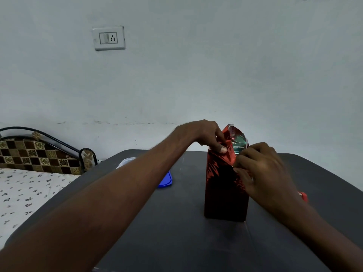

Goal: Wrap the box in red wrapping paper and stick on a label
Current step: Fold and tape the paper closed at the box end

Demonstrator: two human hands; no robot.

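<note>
Both hands [208,137] on red-wrapped box [224,193]

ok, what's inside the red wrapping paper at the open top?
A green-and-white box top shows inside the red wrapping paper; its lower part is covered.

Two bare forearms reach in from the near edge, no sleeves anywhere along them, no watch and no rings showing. The left hand [204,136] has a short, pale thumbnail catching the light. By the right hand [263,173], something small and red pokes out at the wrist's far side, and whether it is worn cannot be told.
</note>
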